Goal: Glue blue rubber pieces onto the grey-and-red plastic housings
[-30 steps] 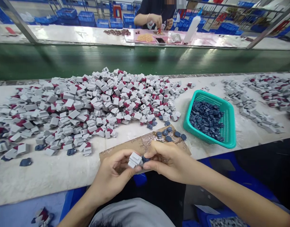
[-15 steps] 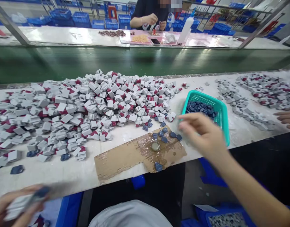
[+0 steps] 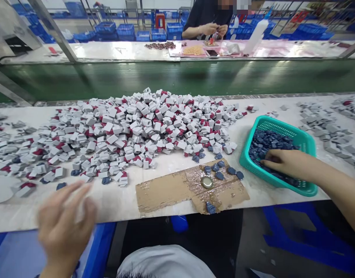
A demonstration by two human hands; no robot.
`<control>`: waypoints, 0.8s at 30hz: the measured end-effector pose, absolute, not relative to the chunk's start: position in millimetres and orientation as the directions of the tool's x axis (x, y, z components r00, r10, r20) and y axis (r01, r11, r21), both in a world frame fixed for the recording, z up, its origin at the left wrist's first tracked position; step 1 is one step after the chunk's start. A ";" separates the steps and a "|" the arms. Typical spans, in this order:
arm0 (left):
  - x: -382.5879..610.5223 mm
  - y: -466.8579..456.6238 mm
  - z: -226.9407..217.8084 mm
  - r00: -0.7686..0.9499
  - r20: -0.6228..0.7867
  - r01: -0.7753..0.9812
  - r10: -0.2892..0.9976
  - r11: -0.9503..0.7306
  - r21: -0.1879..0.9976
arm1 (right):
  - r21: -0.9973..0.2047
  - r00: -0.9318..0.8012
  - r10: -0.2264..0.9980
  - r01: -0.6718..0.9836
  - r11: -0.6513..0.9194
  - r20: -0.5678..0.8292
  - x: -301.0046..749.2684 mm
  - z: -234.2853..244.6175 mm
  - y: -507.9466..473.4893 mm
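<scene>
My right hand (image 3: 284, 163) reaches into the teal basket (image 3: 306, 143) and its fingers curl down among the dark blue parts (image 3: 267, 141); whether they hold one is hidden. My left hand (image 3: 64, 226) is blurred at the lower left over the table's front edge, fingers spread, with nothing seen in it. A big heap of white and red blocks (image 3: 142, 127) covers the table in front of me. A cardboard piece (image 3: 171, 191) lies at the front edge with a round metal disc (image 3: 206, 182) and a few blue parts (image 3: 220, 172) on it.
A green conveyor belt (image 3: 165, 77) runs behind the table. Across it another person's hands (image 3: 213, 29) work at a bench with small piles. More grey blocks (image 3: 325, 127) lie to the right of the basket. Blue crates (image 3: 113, 31) stand at the back.
The hands let go of the joined white and blue piece held a second ago. My right hand moved into the basket; my left hand swung out to the lower left and came up open.
</scene>
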State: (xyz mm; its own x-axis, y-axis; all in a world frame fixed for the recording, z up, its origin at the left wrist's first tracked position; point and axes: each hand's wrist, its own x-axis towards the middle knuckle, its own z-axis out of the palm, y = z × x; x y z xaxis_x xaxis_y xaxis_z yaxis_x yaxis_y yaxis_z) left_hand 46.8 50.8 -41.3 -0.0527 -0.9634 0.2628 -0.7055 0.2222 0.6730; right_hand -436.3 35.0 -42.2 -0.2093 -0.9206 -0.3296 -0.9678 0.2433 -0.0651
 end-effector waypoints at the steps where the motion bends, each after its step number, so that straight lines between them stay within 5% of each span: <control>1: 35.3 40.4 -42.0 -0.129 0.398 -0.784 -0.908 0.339 0.520 | -0.062 -0.208 -0.920 -0.968 0.242 -0.331 -435.8 -40.5 35.5; 2: 21.9 28.6 -43.0 -0.269 0.453 -0.812 -0.850 0.453 0.368 | -0.072 -0.205 -0.924 -0.968 0.240 -0.323 -435.2 -38.2 36.8; 5: -15.7 -4.9 -45.4 -0.538 0.281 -0.814 -0.794 0.576 0.069 | -0.111 -0.258 -0.932 -0.950 0.293 -0.254 -430.0 -28.3 46.3; 10: -32.0 -19.0 -48.8 -0.528 0.202 -0.846 -0.825 0.532 -0.034 | -0.218 -0.438 -0.896 -0.869 0.444 -0.078 -414.3 -16.8 66.4; 12: -29.1 -13.9 -48.3 -0.496 0.227 -0.848 -0.838 0.524 0.082 | -0.367 -0.504 -0.862 -0.792 0.487 -0.056 -409.1 -17.3 69.0; 15: -27.4 -5.9 -44.2 -0.413 0.230 -0.763 -0.881 0.473 0.441 | -0.615 -0.533 -0.827 -0.596 0.517 -0.179 -405.0 -19.4 66.6; 19: -30.3 1.1 -41.0 -0.222 0.024 -0.466 -0.975 0.128 0.876 | -0.674 -0.464 -0.841 -0.529 0.516 -0.279 -404.8 -19.5 60.2; 24: -34.9 10.0 -43.8 -0.222 -0.311 -0.092 -0.924 -0.298 0.950 | -0.744 -0.529 -0.838 -0.503 0.440 -0.138 -389.0 -16.5 61.2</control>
State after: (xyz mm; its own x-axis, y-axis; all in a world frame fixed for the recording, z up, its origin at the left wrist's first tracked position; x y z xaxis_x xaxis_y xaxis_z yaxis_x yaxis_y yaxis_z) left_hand -34.9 10.0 -43.8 -0.2224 -0.9240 -0.3111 -0.0920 -0.2977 0.9502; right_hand -389.0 61.2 -16.5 -0.5286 -0.8376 -0.1378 -0.5030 0.4399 -0.7440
